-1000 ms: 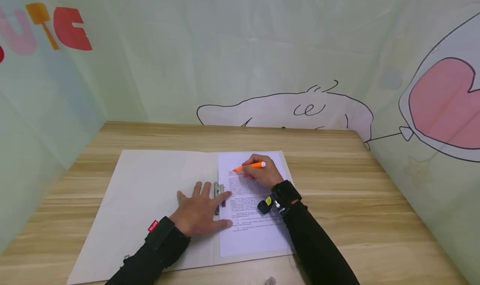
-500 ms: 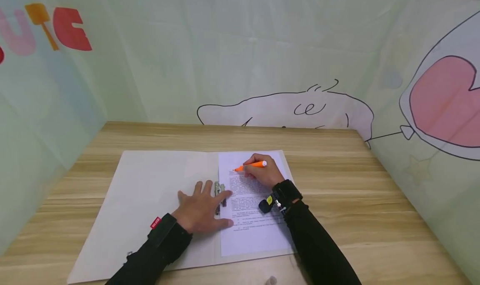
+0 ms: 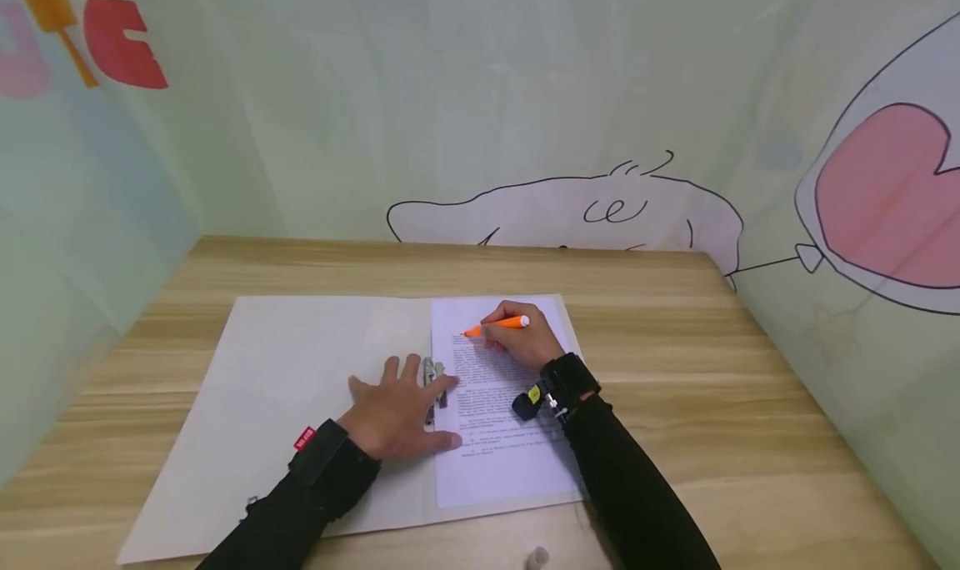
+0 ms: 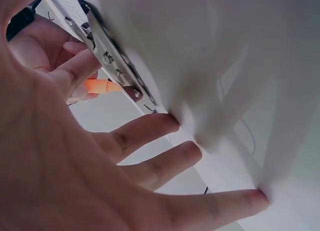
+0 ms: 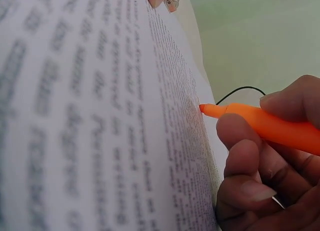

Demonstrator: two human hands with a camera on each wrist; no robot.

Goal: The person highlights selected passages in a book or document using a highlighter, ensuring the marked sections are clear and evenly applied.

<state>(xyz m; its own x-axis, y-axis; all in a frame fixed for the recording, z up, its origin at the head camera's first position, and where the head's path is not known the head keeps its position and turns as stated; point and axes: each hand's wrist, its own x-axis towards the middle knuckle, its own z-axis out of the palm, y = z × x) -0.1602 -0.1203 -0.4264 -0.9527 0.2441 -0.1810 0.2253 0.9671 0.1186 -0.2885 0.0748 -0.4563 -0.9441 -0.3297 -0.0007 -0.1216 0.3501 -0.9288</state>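
An open white folder [image 3: 300,370] lies on the table, with a printed sheet [image 3: 468,478] on its right half. My right hand [image 3: 525,337] pinches an orange highlighter [image 3: 510,322] between thumb and fingers. In the right wrist view the highlighter's tip [image 5: 202,108] is right at the printed lines near the top of the page. My left hand [image 3: 397,412] rests spread over the folder's middle, its thumb and forefinger reaching onto the sheet's left edge. Beside those fingers sits the folder's metal clip [image 4: 107,56], partly covered by the hand in the head view.
A small grey cylindrical piece [image 3: 537,558] sits at the near table edge below the folder. The wooden table [image 3: 697,403] extends to both sides. Pale printed curtains [image 3: 480,103] close in the back and sides.
The head view has shifted slightly, so the whole scene sits a little higher and further left. Both hands and the highlighter keep almost the same place on the folder.
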